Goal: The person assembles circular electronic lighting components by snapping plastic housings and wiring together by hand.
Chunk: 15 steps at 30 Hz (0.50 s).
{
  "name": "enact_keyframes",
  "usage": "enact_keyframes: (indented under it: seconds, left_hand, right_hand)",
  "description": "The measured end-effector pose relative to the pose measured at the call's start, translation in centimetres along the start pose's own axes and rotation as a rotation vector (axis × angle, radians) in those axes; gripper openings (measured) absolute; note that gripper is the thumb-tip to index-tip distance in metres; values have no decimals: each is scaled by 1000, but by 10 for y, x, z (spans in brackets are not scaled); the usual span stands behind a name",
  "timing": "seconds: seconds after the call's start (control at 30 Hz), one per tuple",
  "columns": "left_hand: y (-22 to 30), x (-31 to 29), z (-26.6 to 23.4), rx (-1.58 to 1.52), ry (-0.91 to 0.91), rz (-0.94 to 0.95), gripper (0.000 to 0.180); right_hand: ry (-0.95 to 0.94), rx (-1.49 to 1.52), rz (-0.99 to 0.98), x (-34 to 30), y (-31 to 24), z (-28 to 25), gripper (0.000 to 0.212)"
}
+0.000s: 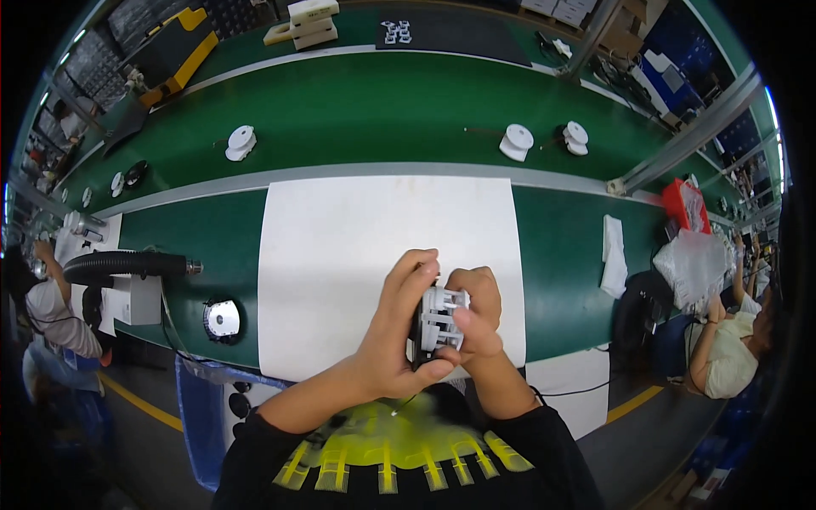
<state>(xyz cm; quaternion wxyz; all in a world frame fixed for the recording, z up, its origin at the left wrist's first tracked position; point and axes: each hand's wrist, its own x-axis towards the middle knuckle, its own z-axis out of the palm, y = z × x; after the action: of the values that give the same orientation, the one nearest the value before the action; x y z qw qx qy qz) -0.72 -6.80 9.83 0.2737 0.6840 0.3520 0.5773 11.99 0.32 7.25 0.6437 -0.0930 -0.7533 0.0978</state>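
Above the near part of a white sheet (340,246), I hold a white plastic part with posts and a dark back (439,316); its exact kind does not show. My left hand (399,323) wraps round its left side, thumb below and fingers above. On the other side my right hand (478,314) grips it, with the thumb pressed on the white face. Part of the piece is hidden by my fingers.
A round white-and-black unit (223,320) lies left of the sheet, near a black flexible hose (127,266). White spool-shaped parts (516,142) sit on the green belt (374,110) beyond. A folded white cloth (613,257) is at right; a blue bin (197,416) stands below left. People work on both sides.
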Motion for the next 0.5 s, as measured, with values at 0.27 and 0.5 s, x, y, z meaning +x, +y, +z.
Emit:
enact_keyframes:
  seconds: [0.27, 0.5]
  left_hand:
    - [14, -20, 7, -32, 42, 0, 91]
    - [46, -15, -68, -294, 495, -214, 105]
  right_hand:
    - [-162, -164, -84, 13, -26, -29, 33]
    - [282, 180, 482, 51, -31, -79, 57]
